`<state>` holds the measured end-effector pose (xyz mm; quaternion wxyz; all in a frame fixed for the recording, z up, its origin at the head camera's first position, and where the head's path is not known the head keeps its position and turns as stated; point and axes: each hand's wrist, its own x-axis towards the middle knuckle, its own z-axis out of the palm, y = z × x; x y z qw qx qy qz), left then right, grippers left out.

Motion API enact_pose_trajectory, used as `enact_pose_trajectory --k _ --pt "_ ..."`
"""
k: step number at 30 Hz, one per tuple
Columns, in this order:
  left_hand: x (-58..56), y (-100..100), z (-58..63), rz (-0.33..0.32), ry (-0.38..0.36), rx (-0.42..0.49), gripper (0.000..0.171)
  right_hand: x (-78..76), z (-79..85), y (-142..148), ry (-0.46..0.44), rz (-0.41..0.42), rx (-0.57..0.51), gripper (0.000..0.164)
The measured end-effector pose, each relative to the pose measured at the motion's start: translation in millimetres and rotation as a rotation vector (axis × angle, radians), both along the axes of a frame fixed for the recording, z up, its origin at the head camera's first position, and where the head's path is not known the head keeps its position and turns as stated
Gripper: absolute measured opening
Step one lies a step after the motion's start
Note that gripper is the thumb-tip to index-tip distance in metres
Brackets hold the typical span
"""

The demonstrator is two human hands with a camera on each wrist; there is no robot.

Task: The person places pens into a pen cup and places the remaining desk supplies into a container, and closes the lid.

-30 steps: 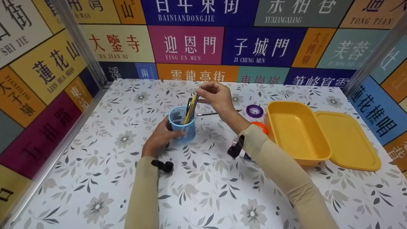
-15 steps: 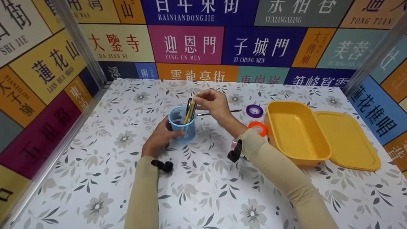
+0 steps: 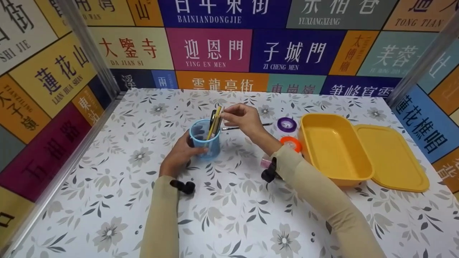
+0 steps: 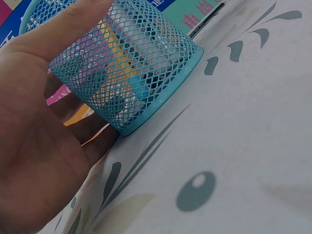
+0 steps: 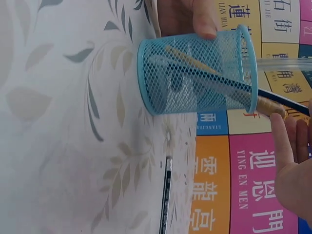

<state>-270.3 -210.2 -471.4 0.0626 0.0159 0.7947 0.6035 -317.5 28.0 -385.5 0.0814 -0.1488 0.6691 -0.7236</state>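
Observation:
My left hand [image 3: 180, 153] grips a light blue mesh pen cup [image 3: 208, 147], thumb across its near side and fingers behind. The left wrist view shows the cup's base rim close over the tabletop. Inside the cup lean a yellow pencil [image 3: 214, 123] and several other slim writing tools. Above the rim, my right hand [image 3: 245, 119] pinches the upper end of a thin dark stick [image 5: 285, 101], whose lower part slants inside the cup. I cannot tell whether that stick is a brush or a pencil. Behind the right hand, a dark slim brush [image 3: 231, 128] lies on the table.
To the right are a purple tape roll [image 3: 287, 124], an orange tape roll [image 3: 291, 144] and a pink item [image 3: 265, 162] partly behind the right sleeve. Beyond them stands a yellow box [image 3: 333, 147], its lid [image 3: 396, 159] beside it. Printed panels [image 3: 211, 50] wall the table's back and sides.
My right hand has come down towards the cup, then shifted slightly right. The yellow pencil's top now shows apart from its fingers. My left hand and the cup have stayed in place.

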Motion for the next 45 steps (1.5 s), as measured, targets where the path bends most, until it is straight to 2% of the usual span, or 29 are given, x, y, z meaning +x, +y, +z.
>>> enact_pose_trajectory --k 10,15,22,27,32,40,45 --pt "2.2 0 2.0 0.050 -0.072 0.011 0.107 -14.6 -1.0 21 -0.004 0.022 0.183 0.033" --pt "3.4 -1 1.6 0.041 -0.070 0.003 0.107 -27.3 -5.1 37 0.017 0.017 0.293 0.033" --pt "2.2 -4 0.5 0.040 -0.070 -0.054 0.106 -42.9 -10.9 56 0.033 -0.007 0.420 0.039" --pt "2.1 -4 1.7 0.055 -0.099 -0.074 0.110 -51.4 -14.8 64 -0.014 0.002 0.476 0.035" --pt "2.2 -3 1.7 0.057 -0.116 -0.066 0.110 -59.8 -19.4 71 -0.035 0.028 0.533 0.038" --pt "1.7 -3 1.1 0.015 -0.065 -0.023 0.109 -72.6 -22.2 80 -0.083 0.061 0.629 0.045" --pt "1.1 -2 -0.7 0.006 -0.043 -0.002 0.106 -80.5 -29.1 87 -0.077 0.102 0.663 0.051"
